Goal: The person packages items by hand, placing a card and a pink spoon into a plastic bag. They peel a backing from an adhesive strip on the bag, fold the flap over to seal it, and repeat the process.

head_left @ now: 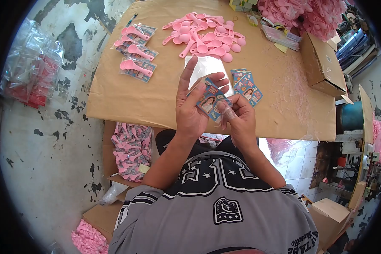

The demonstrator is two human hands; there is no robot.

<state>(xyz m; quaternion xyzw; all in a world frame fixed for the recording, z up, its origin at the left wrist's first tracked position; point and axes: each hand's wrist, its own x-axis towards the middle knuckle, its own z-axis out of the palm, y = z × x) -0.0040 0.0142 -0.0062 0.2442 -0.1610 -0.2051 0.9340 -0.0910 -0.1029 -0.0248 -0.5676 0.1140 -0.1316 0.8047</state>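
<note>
A blue printed card (208, 101) with a picture of a person on it is held above the near side of the table. My left hand (191, 112) grips it from the left, thumb across its face and the other fingers reaching up behind. At the card's lower right corner, my right hand (242, 123) pinches it together with what looks like clear plastic film. A stack of similar cards (250, 90) lies just right of my hands. Beyond them is a shiny white plastic sheet or bag stack (216, 64), partly hidden by my left fingers.
Pink measuring spoons (204, 37) are heaped at the table's far middle. Several spoons on carded packs (136, 53) lie in a column at left. A carton (324, 63) stands at right. Below the table's left edge, a box holds packed spoons (132, 150).
</note>
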